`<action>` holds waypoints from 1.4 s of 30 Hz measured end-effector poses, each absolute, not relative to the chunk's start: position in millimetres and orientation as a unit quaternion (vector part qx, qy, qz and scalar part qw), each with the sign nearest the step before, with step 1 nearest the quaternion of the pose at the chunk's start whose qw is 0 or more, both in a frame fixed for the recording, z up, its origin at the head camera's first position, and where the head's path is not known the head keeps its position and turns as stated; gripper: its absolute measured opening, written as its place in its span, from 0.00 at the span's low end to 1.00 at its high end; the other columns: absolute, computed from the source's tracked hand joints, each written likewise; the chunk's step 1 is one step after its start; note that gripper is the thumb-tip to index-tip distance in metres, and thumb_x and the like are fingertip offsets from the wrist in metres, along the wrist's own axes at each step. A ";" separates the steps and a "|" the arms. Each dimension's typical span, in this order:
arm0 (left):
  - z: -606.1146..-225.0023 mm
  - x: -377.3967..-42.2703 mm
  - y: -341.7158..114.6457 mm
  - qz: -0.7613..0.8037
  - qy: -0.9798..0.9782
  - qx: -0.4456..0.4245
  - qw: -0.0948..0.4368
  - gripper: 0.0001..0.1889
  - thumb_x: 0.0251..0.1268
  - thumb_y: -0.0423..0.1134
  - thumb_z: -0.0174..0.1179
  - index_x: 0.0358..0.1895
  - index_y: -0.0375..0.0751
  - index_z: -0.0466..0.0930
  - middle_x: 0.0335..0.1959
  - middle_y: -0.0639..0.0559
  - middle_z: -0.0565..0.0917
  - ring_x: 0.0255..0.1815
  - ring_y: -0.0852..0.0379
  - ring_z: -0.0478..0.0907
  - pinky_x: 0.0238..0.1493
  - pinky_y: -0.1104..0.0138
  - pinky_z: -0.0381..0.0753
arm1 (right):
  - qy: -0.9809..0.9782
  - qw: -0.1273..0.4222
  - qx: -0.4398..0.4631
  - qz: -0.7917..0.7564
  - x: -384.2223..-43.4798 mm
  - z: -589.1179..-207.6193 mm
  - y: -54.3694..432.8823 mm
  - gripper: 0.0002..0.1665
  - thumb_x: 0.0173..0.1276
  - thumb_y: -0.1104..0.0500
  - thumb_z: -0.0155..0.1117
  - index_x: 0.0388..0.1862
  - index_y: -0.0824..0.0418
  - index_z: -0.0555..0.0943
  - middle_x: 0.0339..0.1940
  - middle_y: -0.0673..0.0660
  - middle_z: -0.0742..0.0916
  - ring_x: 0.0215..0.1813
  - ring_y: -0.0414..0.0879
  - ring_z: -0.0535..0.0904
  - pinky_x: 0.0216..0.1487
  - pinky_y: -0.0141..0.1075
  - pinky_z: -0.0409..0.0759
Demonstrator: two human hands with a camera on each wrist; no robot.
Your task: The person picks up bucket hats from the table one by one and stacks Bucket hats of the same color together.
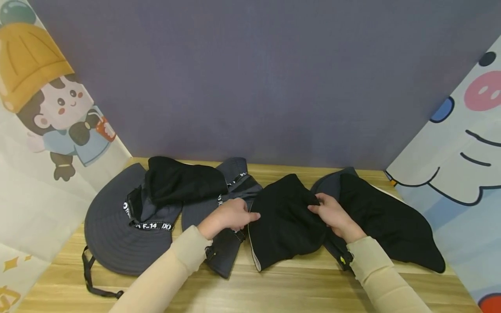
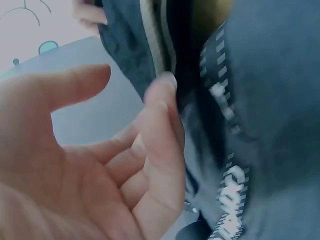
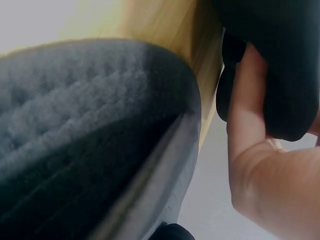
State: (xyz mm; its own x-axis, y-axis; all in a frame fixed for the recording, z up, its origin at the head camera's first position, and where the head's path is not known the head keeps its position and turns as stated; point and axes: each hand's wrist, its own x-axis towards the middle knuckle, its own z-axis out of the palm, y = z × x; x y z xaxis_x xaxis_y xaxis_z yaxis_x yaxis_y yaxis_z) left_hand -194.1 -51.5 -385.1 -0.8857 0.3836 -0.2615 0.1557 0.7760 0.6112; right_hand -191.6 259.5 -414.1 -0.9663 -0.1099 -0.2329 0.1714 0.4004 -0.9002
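A black cloth hat with a pale edge along its left side is in the middle of the head view. My right hand pinches its upper right side between thumb and fingers; in the right wrist view the black cloth shows between them. At the pale left edge is my left hand, thumb extended. Seen in the left wrist view, its thumb stands apart from the fingers, and a fingertip is right at the pale edge. Behind the left hand lies a dark grey hat with a white-lettered band.
A wide-brimmed grey sun hat with a black chin cord lies at the left, black cloth over its top. Another black and grey hat lies at the right. The wooden table meets a grey panel behind.
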 end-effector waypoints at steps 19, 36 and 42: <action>-401.1 -269.6 -2.4 0.373 0.906 0.142 0.140 0.27 0.77 0.41 0.54 0.73 0.33 0.67 0.66 0.38 0.76 0.66 0.42 0.74 0.65 0.52 0.73 | 0.810 0.133 -0.041 -0.569 -189.8 -414.6 258.9 0.17 0.80 0.62 0.55 0.61 0.71 0.69 0.50 0.65 0.84 0.43 0.52 0.84 0.43 0.42 0.84; -397.6 -273.9 -0.3 0.486 0.845 0.115 0.192 0.20 0.71 0.36 0.59 0.22 0.46 0.60 0.22 0.55 0.59 0.25 0.56 0.59 0.33 0.63 0.63 | 0.823 0.141 -0.041 -0.548 -190.5 -412.7 260.7 0.19 0.80 0.61 0.55 0.64 0.70 0.69 0.55 0.65 0.81 0.51 0.53 0.81 0.51 0.41 0.80; -396.6 -274.9 -12.1 0.537 0.798 0.113 0.251 0.04 0.67 0.37 0.57 0.37 0.40 0.76 0.32 0.52 0.73 0.31 0.56 0.69 0.39 0.63 0.72 | 0.834 0.144 -0.052 -0.530 -189.9 -411.7 260.2 0.25 0.80 0.60 0.55 0.69 0.72 0.66 0.61 0.67 0.78 0.58 0.57 0.77 0.57 0.44 0.77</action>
State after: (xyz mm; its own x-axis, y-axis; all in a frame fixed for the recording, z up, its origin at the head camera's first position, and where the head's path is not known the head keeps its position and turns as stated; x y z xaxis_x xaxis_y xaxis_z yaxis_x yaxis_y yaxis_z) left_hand -274.9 -12.1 -396.6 -0.8483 0.4501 -0.2791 -0.0891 0.3982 0.9130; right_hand -189.9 260.2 -411.7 -0.9530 -0.2401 -0.1850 0.0654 0.4332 -0.8989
